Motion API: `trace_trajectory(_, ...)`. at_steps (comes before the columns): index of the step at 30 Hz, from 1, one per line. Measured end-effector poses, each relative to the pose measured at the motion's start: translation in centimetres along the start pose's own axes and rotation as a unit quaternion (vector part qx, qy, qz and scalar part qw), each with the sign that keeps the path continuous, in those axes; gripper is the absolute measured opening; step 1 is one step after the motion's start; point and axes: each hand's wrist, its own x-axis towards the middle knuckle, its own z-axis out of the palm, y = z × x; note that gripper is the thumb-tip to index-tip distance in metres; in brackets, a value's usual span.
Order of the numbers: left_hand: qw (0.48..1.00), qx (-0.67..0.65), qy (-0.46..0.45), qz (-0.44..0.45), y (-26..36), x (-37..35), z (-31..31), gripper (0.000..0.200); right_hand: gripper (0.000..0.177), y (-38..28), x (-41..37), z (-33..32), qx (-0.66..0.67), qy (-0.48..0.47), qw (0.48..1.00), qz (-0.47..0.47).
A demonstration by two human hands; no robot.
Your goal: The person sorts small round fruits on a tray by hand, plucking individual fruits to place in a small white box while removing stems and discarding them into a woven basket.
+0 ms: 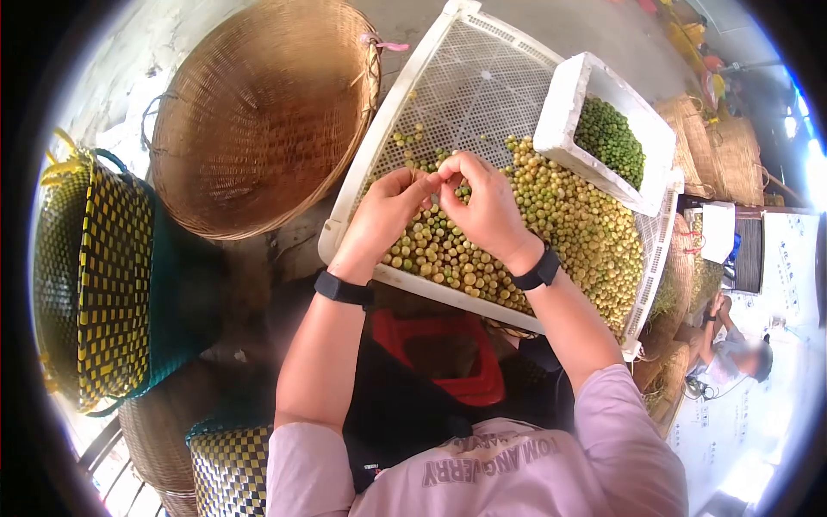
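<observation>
My left hand (386, 211) and my right hand (493, 211) meet above the near part of a white mesh tray (482, 73). Thumbs and fingertips of both are pinched together at one spot. Whatever sits between them is too small and covered to make out. Beneath and around the hands lie many small round yellow-green fruits (465, 263), heaped thickest toward the tray's right side. On the tray's right part rests a white foam box (558, 129), tilted in view, with small dark green round pieces (610, 138) inside.
Left of the tray stands a large round wicker basket (267, 112). A yellow-and-black woven basket (112, 276) is at far left, another checked one (231, 470) below. A red plastic stool (469, 375) is under the tray's near edge. Another person (728, 353) sits at far right.
</observation>
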Motion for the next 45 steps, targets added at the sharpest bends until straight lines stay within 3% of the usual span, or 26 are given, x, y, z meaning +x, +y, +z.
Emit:
trace_trajectory(1,1.000,-0.016,-0.006,-0.011,-0.2,0.1,0.0,0.020,0.014,0.0,-0.5,0.0,-0.002,0.002,1.000,0.000)
trace_trajectory(3,0.999,-0.035,-0.018,-0.018,-0.6,0.1,-0.1,0.019,0.011,0.0,-1.3,0.2,0.129,0.008,0.987,0.100)
trace_trajectory(6,0.999,-0.020,-0.025,-0.022,-1.2,0.3,0.0,0.020,0.009,-0.1,-2.4,0.2,0.166,0.021,0.978,0.127)
trace_trajectory(11,0.997,0.075,-0.005,-0.015,-1.9,0.4,0.7,0.021,0.009,0.6,-3.5,0.4,0.100,0.033,0.990,0.096)
trace_trajectory(14,0.996,0.088,-0.003,-0.006,-2.5,0.5,0.8,0.021,0.004,0.9,-3.7,0.5,0.275,0.015,0.940,0.203)
trace_trajectory(15,0.994,0.112,0.005,0.005,-2.0,0.3,1.2,0.018,0.004,1.2,-3.6,0.5,0.275,0.015,0.939,0.203)
trace_trajectory(17,0.991,0.135,0.013,0.013,-1.1,-0.1,1.2,0.016,0.002,2.5,-3.3,0.2,0.521,0.090,0.793,0.301)
trace_trajectory(19,0.996,-0.051,0.071,0.017,0.4,-0.4,0.7,0.014,0.008,4.1,-2.9,-0.7,0.603,0.110,0.725,0.313)
trace_trajectory(20,0.996,-0.051,0.070,0.017,0.4,-0.2,-0.1,0.014,0.010,4.8,-2.7,-1.2,0.627,0.110,0.701,0.323)
trace_trajectory(22,0.979,-0.186,-0.006,0.078,0.7,-0.1,-1.9,0.013,0.010,6.0,-1.9,-1.5,0.592,0.091,0.727,0.337)
trace_trajectory(24,0.974,-0.210,-0.006,0.087,0.8,-0.2,-2.1,0.012,0.010,7.0,-1.2,-1.3,0.557,0.071,0.749,0.352)
trace_trajectory(26,0.945,-0.304,-0.061,0.108,1.3,-0.7,-2.1,0.011,0.009,7.8,-0.5,-0.6,0.450,0.019,0.802,0.392)
trace_trajectory(28,0.939,-0.321,-0.069,0.105,1.7,-0.9,-2.1,0.012,0.010,9.2,-0.1,0.6,0.417,0.008,0.813,0.407)
trace_trajectory(30,0.926,-0.346,-0.094,0.113,1.5,-0.7,-2.3,0.012,0.017,10.0,0.0,1.8,0.147,-0.040,0.932,0.330)
trace_trajectory(31,0.926,-0.347,-0.093,0.112,1.4,-0.7,-2.3,0.012,0.023,10.1,0.0,2.1,0.068,-0.036,0.956,0.282)
trace_trajectory(32,0.929,-0.343,-0.082,0.114,1.4,-0.6,-2.3,0.013,0.023,10.1,0.0,2.4,0.067,-0.036,0.956,0.282)
trace_trajectory(34,0.932,-0.337,-0.071,0.114,1.4,-0.5,-2.4,0.014,0.027,10.1,0.2,3.0,-0.075,-0.047,0.958,0.271)
trace_trajectory(36,0.933,-0.337,-0.074,0.107,1.2,-0.4,-2.4,0.015,0.027,10.2,0.6,3.2,-0.073,-0.037,0.955,0.284)
trace_trajectory(38,0.936,-0.330,-0.065,0.104,1.2,-0.4,-2.5,0.015,0.024,10.4,0.7,2.6,0.004,-0.048,0.958,0.283)
trace_trajectory(40,0.939,-0.325,-0.054,0.102,1.1,-0.4,-2.7,0.015,0.019,10.1,0.6,1.0,0.278,-0.005,0.870,0.408)
trace_trajectory(41,0.940,-0.317,-0.063,0.113,1.1,-0.4,-2.8,0.016,0.014,10.1,0.1,0.2,0.439,-0.001,0.806,0.397)
trace_trajectory(42,0.940,-0.309,-0.073,0.124,1.0,-0.5,-2.8,0.016,0.014,9.3,-0.2,-0.2,0.438,-0.002,0.807,0.397)
trace_trajectory(44,0.940,-0.313,-0.062,0.123,1.5,-0.7,-2.5,0.016,0.016,7.5,-0.7,-1.0,0.581,0.038,0.700,0.413)
trace_trajectory(45,0.939,-0.317,-0.053,0.121,1.6,-0.7,-2.2,0.016,0.020,7.6,-0.7,-0.9,0.571,0.010,0.725,0.384)
